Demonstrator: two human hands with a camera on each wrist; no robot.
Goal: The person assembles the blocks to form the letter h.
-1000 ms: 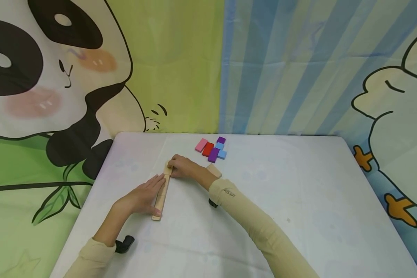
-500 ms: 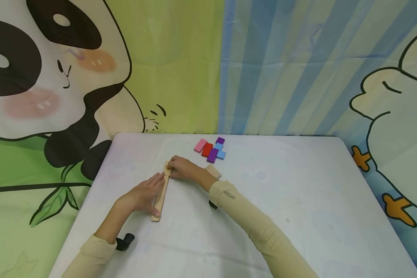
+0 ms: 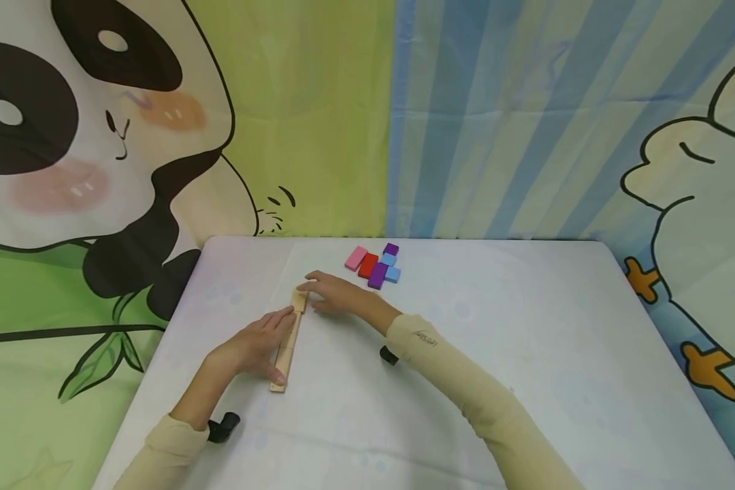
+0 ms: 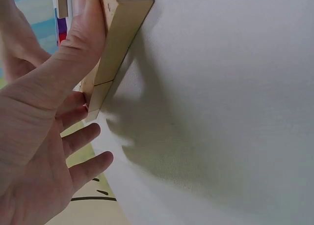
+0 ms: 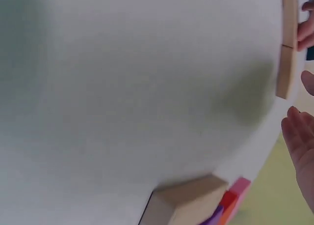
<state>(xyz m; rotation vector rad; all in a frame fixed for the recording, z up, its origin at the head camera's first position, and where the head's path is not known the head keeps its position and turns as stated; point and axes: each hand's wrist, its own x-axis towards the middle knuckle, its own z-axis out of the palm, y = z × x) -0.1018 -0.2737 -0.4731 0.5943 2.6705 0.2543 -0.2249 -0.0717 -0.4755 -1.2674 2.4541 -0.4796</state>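
Note:
A narrow row of plain wooden blocks [image 3: 286,354] lies end to end on the white table, slanting away from me; the far end block [image 3: 299,301] stands slightly out of line. My left hand [image 3: 254,346] rests along its left side, thumb near the close end and fingertips towards the far part. In the left wrist view the thumb touches the wood [image 4: 115,43] while the other fingers spread straight. My right hand [image 3: 339,294] hovers by the far end block, fingers extended. A gap shows between its fingers [image 5: 294,136] and the row in the right wrist view.
Several coloured blocks in pink [image 3: 356,258], red [image 3: 368,266], purple [image 3: 378,275] and light blue [image 3: 393,274] lie near the table's back edge. A loose wooden block [image 5: 194,198] appears beside them in the right wrist view; my right arm covers it in the head view.
My right hand has let go of the far end block, its fingers straightening, and its arm has shifted slightly right over the loose wooden block. The left hand stays in place.

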